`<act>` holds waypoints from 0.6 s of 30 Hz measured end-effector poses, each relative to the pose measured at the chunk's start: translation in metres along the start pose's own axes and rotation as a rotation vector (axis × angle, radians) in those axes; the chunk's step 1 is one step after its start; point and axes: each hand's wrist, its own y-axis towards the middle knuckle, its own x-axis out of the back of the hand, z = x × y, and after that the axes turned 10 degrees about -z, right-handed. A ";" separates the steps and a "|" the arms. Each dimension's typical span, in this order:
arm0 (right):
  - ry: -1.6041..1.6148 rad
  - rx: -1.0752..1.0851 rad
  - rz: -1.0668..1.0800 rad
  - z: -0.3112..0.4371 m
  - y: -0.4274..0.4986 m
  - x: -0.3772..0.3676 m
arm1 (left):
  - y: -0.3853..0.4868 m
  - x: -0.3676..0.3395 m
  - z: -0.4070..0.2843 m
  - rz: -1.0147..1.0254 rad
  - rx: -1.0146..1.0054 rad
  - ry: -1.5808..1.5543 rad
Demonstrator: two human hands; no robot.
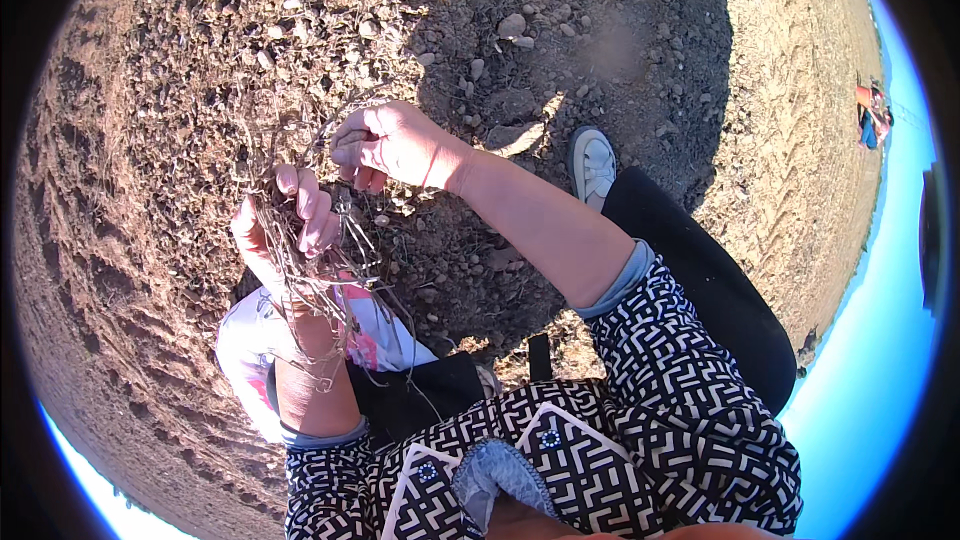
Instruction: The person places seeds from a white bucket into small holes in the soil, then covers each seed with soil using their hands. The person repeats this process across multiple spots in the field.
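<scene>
My left hand [292, 225] is curled around a loose bundle of thin dry plant stems [319, 292], which trail down over my wrist and forearm. Just up and to the right of it, my right hand [386, 146] is bent inward with its fingers curled, close to the upper ends of some stems. Whether those fingers grip a stem cannot be told. A white and pink cloth or bag [382, 334] lies beneath my left forearm, against my dark trouser leg.
Dry, cloddy soil [187, 90] with stones and plant litter surrounds me. A larger stone [511, 25] lies in my shadow. My light shoe [594, 165] is planted right of my hands. Another person [874, 116] is far off at the right edge.
</scene>
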 end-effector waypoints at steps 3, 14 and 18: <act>-0.480 0.281 -0.116 0.017 0.008 0.043 | -0.019 0.006 -0.024 -0.142 -0.014 0.109; -1.046 0.617 -0.821 0.186 -0.028 0.296 | -0.149 0.079 -0.331 -1.232 -0.127 2.809; -1.087 0.177 -0.631 0.081 -0.010 0.305 | -0.125 0.068 -0.228 -0.820 -0.208 2.772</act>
